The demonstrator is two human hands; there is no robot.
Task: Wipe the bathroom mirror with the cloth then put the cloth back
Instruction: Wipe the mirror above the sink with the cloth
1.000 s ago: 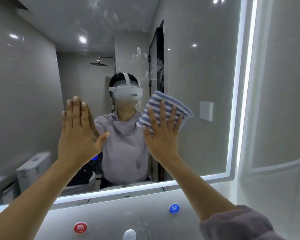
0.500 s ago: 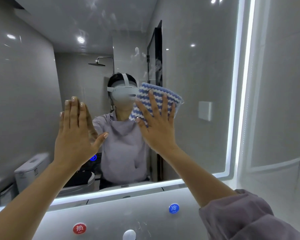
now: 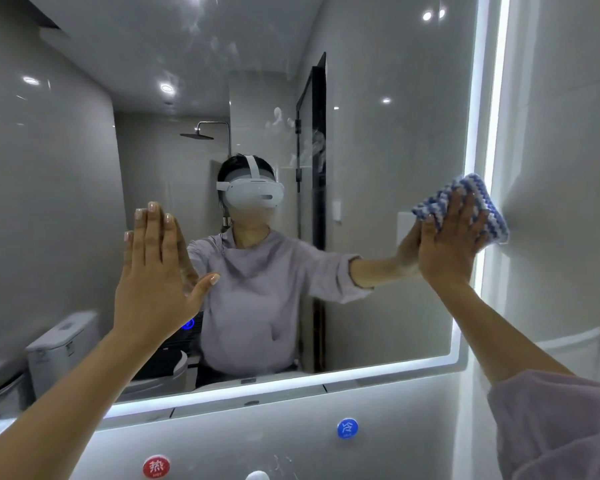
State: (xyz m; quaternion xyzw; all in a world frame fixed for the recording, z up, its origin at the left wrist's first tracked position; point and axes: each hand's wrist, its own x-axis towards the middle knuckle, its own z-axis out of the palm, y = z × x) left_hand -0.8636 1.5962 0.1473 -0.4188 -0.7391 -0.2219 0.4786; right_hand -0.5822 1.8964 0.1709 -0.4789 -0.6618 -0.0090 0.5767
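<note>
At the mirror, head view: the only view given.
Change: the right hand [image 3: 447, 244] has swept the cloth [image 3: 465, 206] from the middle of the mirror [image 3: 378, 133], in front of the reflected headset, out to the lit right edge [image 3: 478, 133]; the left hand [image 3: 156, 271] has stayed flat on the glass.
Meaning: wiping looks underway, with this stroke at its right limit; smears higher up near the reflected black door frame [image 3: 312, 150] suggest more passes before the cloth goes back.
Right hand: fingers spread nearly flat, palm pressing the cloth to the glass, not clenched around it.
Left hand: open, fingers together, thumb out, holding nothing.
Cloth: blue-and-white wavy stripes, bunched and folded, overlapping the mirror's right edge.
</note>
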